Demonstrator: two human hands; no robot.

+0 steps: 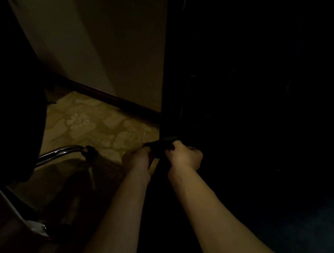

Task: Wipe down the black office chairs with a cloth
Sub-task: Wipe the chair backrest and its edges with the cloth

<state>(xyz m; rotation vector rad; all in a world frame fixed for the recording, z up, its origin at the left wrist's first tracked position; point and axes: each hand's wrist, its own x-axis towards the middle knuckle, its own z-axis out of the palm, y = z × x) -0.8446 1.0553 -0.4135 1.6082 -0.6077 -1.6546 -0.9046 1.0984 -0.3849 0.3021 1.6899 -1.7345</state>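
Very dark frame, so reading what I can. Both arms stretched forward and down. My left hand point(137, 156) and right hand point(185, 156) are close together, each with fingers curled round an end of a dark cloth point(161, 144) held between them. Both grips are clenched on it. The cloth runs roughly left-right between the hands, slightly bunched.

The cloth sits right at the lower left edge of a black chair point(243, 92), which fills the right side of the view as a tall dark mass. I can't tell whether the cloth is actually touching it; black on black. The right hand is nearer the chair, the left hand is out over the floor point(96, 126).

My guess: the next stroke goes right or up along that chair edge, led by the right hand.

Room to move: patterned floor is open to the left of the hands. The wall point(105, 48) and its dark skirting lie just beyond. A second chair's chrome leg point(61, 153) is off to the left, well apart from the hands.
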